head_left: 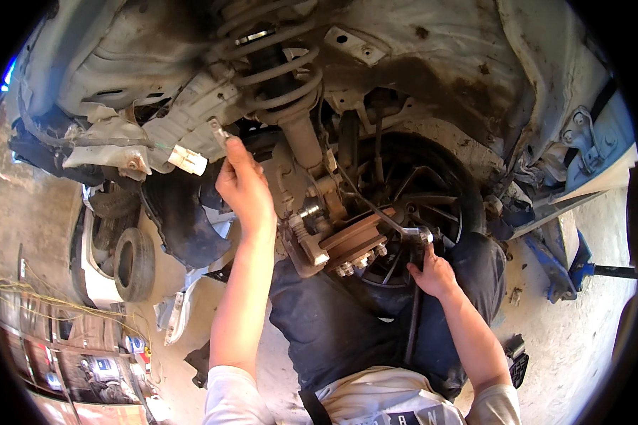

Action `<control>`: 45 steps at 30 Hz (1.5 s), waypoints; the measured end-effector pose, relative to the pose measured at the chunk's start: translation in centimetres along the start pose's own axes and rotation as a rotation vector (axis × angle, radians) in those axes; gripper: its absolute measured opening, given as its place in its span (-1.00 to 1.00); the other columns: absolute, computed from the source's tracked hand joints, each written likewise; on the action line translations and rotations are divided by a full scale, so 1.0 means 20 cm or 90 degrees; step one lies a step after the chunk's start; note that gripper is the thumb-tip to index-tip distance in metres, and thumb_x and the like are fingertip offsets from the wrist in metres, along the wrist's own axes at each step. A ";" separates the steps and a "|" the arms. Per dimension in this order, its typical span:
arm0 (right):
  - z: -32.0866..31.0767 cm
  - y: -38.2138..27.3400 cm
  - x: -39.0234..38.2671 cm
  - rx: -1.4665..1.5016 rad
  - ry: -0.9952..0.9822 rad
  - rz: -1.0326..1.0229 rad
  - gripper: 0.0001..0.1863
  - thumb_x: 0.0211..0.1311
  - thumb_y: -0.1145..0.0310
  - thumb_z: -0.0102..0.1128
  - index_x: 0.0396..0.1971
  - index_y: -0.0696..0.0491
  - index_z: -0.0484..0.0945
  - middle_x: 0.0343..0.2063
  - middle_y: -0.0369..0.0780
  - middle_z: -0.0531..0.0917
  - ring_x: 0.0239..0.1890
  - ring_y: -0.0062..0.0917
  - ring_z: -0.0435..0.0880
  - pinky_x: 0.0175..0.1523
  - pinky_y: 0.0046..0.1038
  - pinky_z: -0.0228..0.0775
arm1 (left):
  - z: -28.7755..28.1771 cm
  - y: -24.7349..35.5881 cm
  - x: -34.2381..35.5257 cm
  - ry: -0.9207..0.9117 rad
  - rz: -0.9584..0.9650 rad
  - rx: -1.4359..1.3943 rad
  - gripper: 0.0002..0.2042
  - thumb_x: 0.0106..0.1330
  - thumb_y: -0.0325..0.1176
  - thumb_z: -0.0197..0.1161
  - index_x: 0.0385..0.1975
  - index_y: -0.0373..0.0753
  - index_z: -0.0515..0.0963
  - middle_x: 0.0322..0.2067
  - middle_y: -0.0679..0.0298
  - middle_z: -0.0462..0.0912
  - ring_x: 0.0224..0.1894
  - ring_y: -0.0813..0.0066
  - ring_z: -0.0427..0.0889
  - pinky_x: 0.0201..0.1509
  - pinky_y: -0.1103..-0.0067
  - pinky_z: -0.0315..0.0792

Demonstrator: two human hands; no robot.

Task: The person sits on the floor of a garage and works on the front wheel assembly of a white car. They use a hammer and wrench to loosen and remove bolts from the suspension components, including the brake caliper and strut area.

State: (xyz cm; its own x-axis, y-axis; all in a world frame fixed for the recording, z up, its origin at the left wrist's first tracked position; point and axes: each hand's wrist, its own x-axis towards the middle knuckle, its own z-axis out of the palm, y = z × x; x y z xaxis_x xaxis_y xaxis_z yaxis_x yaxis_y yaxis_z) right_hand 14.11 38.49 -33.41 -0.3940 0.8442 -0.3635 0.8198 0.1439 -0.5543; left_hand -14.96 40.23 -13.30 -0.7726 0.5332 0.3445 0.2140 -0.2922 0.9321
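My left hand (242, 180) is closed on a small metal tool (217, 130), raised beside the coil spring and strut (294, 138), near a white plastic connector (188, 159). My right hand (433, 273) has its index finger up against the shiny head of a metal tool (419, 234); whether it grips this is unclear. A long dark bar (412, 329) runs down beneath that hand. Between my hands are the brake disc hub with studs (356, 243) and caliper bracket (299, 239). An alloy wheel with tyre (468, 195) lies behind them, over my legs.
The car's wheel arch (439, 57) spans overhead. A blue jack stand (556, 262) stands right. Tyres (135, 269), a dark plastic liner (177, 223) and a yellow cord (85, 310) lie left, near a rack with cans and parts (67, 354).
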 end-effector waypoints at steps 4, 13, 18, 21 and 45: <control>0.02 0.02 0.01 -0.007 0.001 0.001 -0.17 0.13 0.05 0.15 0.19 0.35 0.07 -0.40 0.14 0.62 -0.27 -0.04 0.64 -0.11 -0.20 0.49 | -0.06 -0.06 0.11 0.058 -0.072 -0.016 -0.52 0.31 0.12 0.11 -0.66 -0.12 0.24 -0.72 0.52 0.15 -0.74 0.79 0.05 -0.71 0.72 -0.12; 0.03 0.01 0.02 -0.012 0.012 -0.005 -0.21 0.13 0.05 0.15 0.14 0.35 0.11 -0.44 0.14 0.62 -0.30 -0.04 0.64 -0.14 -0.20 0.49 | -0.11 -0.15 0.20 0.121 -0.165 -0.004 -0.47 0.23 0.26 0.10 -0.63 -0.12 0.23 -0.74 0.51 0.12 -0.75 0.75 0.04 -0.70 0.70 -0.10; 0.04 0.02 0.02 -0.009 0.024 -0.011 -0.22 0.12 0.07 0.17 0.13 0.34 0.11 -0.46 0.12 0.62 -0.33 -0.04 0.64 -0.15 -0.20 0.50 | -0.11 -0.12 0.17 0.102 -0.160 -0.002 -0.46 0.23 0.25 0.11 -0.62 -0.12 0.24 -0.74 0.51 0.13 -0.75 0.75 0.05 -0.69 0.69 -0.11; 0.05 0.01 0.03 -0.009 0.032 -0.012 -0.25 0.11 0.08 0.18 0.11 0.32 0.13 -0.46 0.12 0.62 -0.33 -0.04 0.64 -0.16 -0.19 0.50 | -0.10 -0.19 0.25 0.132 -0.207 0.003 -0.47 0.22 0.25 0.12 -0.61 -0.13 0.24 -0.73 0.51 0.12 -0.74 0.75 0.04 -0.69 0.69 -0.11; -0.01 -0.01 -0.02 -0.013 0.097 -0.039 -0.44 0.11 0.13 0.20 -0.02 0.24 0.35 -0.39 0.03 0.64 -0.29 -0.12 0.65 -0.17 -0.23 0.50 | -0.12 0.08 0.51 -0.228 -0.286 -0.177 -0.61 0.38 0.01 -0.06 -0.59 -0.13 0.33 -0.73 0.49 0.12 -0.68 0.67 0.08 -0.57 0.69 0.03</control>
State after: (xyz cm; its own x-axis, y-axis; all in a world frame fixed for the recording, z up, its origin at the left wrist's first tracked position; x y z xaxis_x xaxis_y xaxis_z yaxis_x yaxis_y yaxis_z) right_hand 14.26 38.28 -32.96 -0.3767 0.9019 -0.2113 0.8050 0.2060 -0.5563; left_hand -23.94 43.34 -8.50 -0.4928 0.8701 -0.0128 -0.2853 -0.1477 0.9470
